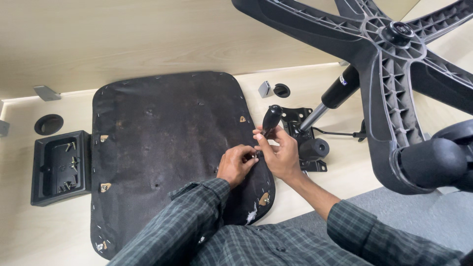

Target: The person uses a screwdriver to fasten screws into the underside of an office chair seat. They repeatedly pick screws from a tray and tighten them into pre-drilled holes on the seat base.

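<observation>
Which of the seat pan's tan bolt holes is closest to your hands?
The tan hole on the seat pan's right edge, just above the left hand and right hand; the others sit lower or along the left edge.

Office, likely. Pale wood-laminate worktop [320,197] with round cable holes [49,124], grey carpet [433,216], and an office chair's five-star base [394,44] overturned.

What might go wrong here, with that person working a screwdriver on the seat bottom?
1. The left hand pinches right at the tip of the screwdriver held by the right hand; a slip might jab a finger.
2. The chair base leans overhead on its gas cylinder; a bump might tip it.
3. Loose screws lie in the black tray; a knock might scatter them.
</observation>
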